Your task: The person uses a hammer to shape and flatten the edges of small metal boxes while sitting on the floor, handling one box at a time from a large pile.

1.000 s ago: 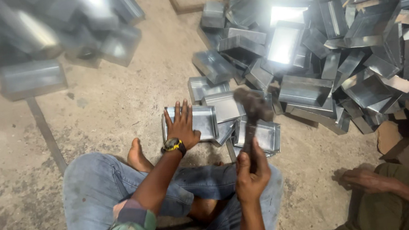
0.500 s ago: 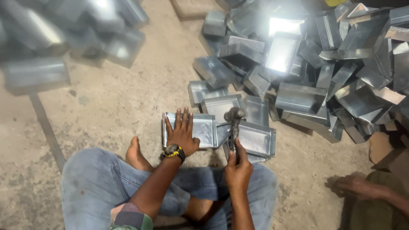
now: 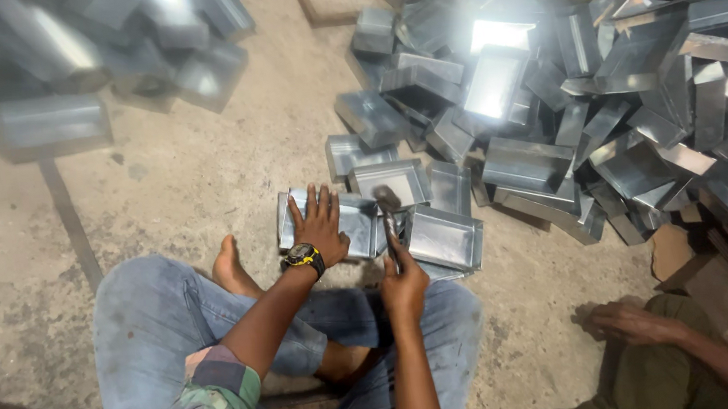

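Note:
I sit on a concrete floor in blue jeans, barefoot. My left hand [image 3: 320, 225], with a black and yellow wristwatch, presses flat with spread fingers on a shiny sheet-metal tray [image 3: 357, 223] lying in front of my knees. My right hand [image 3: 403, 279] grips the handle of a hammer [image 3: 388, 207], whose dark head is down at the right edge of that tray. Another finished metal tray [image 3: 445, 238] lies just right of the hammer.
A big heap of folded metal trays [image 3: 569, 114] fills the right and far side. More blurred metal boxes [image 3: 49, 124] are stacked at the upper left. Another person's hand [image 3: 629, 323] and green-clad leg are at lower right. My bare foot [image 3: 229, 266] rests beside the tray.
The hammer has come down from a raised, blurred swing to the tray's edge. My right hand moved forward with it. My left hand stayed pressed on the tray.

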